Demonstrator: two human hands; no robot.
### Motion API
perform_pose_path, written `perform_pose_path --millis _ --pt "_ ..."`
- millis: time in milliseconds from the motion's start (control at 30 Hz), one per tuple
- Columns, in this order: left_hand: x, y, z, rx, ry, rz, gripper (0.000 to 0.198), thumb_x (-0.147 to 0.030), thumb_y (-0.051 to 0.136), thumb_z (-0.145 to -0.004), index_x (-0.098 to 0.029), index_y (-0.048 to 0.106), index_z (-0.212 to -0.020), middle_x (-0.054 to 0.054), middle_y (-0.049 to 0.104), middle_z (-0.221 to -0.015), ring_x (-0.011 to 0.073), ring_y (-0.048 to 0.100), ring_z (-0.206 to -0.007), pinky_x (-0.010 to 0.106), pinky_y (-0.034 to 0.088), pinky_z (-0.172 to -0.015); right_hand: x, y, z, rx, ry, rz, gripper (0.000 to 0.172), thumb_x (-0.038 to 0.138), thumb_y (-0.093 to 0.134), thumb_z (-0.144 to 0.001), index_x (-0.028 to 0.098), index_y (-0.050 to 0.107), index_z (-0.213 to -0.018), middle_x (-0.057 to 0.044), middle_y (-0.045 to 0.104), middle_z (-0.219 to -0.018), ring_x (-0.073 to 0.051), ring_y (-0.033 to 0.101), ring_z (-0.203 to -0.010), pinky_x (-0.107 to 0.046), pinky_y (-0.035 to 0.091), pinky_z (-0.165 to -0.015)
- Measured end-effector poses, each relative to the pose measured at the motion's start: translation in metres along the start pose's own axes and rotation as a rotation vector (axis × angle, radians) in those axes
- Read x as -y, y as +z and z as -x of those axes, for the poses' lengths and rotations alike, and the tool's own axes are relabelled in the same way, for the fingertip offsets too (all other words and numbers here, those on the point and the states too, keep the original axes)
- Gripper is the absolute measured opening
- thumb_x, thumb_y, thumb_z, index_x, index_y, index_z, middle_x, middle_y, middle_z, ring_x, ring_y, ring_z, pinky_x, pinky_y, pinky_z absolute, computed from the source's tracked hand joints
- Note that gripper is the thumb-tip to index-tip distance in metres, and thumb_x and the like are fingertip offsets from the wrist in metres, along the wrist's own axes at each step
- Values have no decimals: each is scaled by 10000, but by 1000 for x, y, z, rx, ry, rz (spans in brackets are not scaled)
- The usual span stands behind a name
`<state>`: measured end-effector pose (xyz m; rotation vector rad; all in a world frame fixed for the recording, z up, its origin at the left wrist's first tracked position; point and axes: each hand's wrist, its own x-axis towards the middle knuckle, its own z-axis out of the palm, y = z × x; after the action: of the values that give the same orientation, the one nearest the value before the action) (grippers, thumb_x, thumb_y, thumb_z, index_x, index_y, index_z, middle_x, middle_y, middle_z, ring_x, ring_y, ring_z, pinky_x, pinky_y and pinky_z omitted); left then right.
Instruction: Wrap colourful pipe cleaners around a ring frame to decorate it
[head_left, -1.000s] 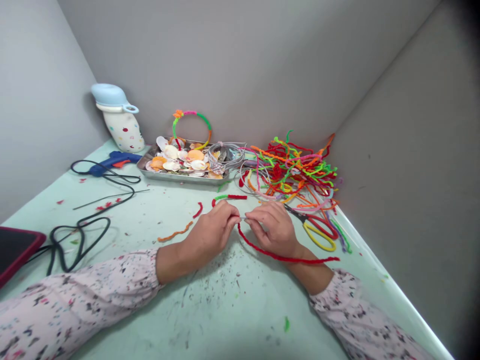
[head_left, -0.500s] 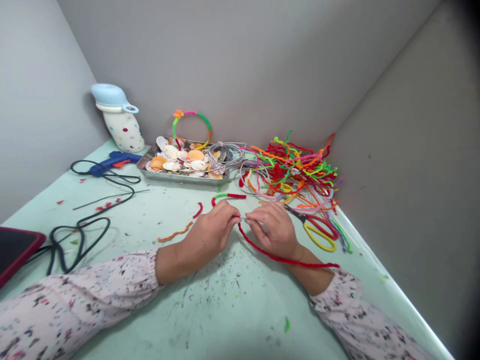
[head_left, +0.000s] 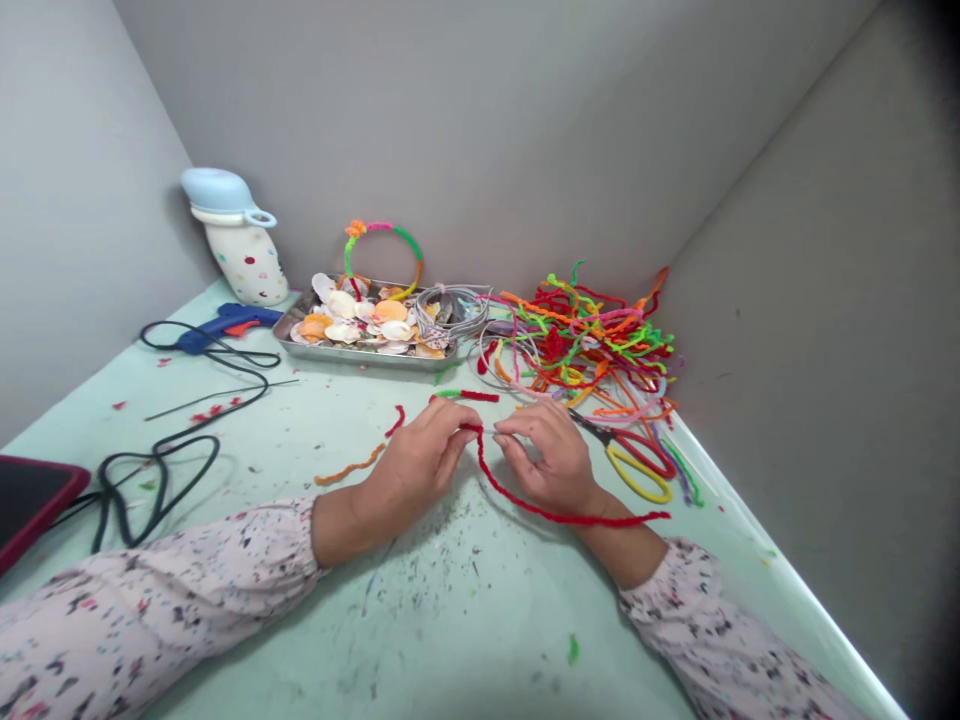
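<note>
My left hand [head_left: 420,458] is closed in a pinch on a red pipe cleaner [head_left: 555,516] where it bends round a thin grey wire [head_left: 488,429]. From that pinch the pipe cleaner's long loose end droops and runs right, across my right wrist. Close by, my right hand [head_left: 551,455] has thumb and forefinger pinched on the wire's other side. Just behind my left fingers shows a green and red wrapped strip [head_left: 469,396]; my hand hides whether it joins the wire.
Scissors [head_left: 637,470] and a heap of pipe cleaners [head_left: 592,330] lie right. Behind stands a metal tray [head_left: 360,356] of shells with a colourful ring [head_left: 409,238]. Leftward are a blue glue gun [head_left: 225,322], black cord [head_left: 214,450], bottle [head_left: 244,250] and dark red-edged device [head_left: 37,500].
My fingertips have moved slightly apart, showing more of the red pipe cleaner at the left pinch. Its loose end has lifted a little and shifted left.
</note>
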<state>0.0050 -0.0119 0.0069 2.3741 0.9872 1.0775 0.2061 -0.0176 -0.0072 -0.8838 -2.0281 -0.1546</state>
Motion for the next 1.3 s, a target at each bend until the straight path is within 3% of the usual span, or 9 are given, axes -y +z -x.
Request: perform_pose_path --millis 200,500,700,967,1300 --pt "6 3 2 25 30 51 168 -125 430 -944 -189 574 -1002 36 634 -917 156 590 -897 279 480 -788 2 0 -1 34 14 -37 141 229 644 -814 214 591 -943 -46 669 -861 -210 609 -814 -407 466 -793" --pt "4 3 1 6 74 59 145 -146 483 -941 -171 616 -992 59 635 -917 158 584 -885 284 487 -781 2 2 0 70 -21 32 93 189 624 -819 211 585 -901 -34 659 -805 -193 579 -764 -377 437 -748" --pt "3 5 2 24 -1 32 70 -191 515 -931 -186 576 -965 22 630 -875 144 593 -820 259 479 -734 3 2 0 56 -24 43 88 188 613 -817 221 587 -895 -23 640 -788 -190 570 -757 -373 434 -751" --pt "1 5 3 42 0 72 64 -178 511 -927 -190 572 -945 12 624 -856 134 567 -781 250 456 -716 2 3 -2 21 -91 120 111 138 598 -801 229 579 -862 -13 632 -738 -182 551 -714 -356 421 -709" --pt "-7 4 2 89 -175 172 63 -233 527 -908 -185 550 -943 -23 606 -785 86 497 -578 213 396 -562 4 1 -3 29 -120 173 106 140 592 -806 222 564 -866 -17 639 -755 -183 549 -719 -356 420 -720"
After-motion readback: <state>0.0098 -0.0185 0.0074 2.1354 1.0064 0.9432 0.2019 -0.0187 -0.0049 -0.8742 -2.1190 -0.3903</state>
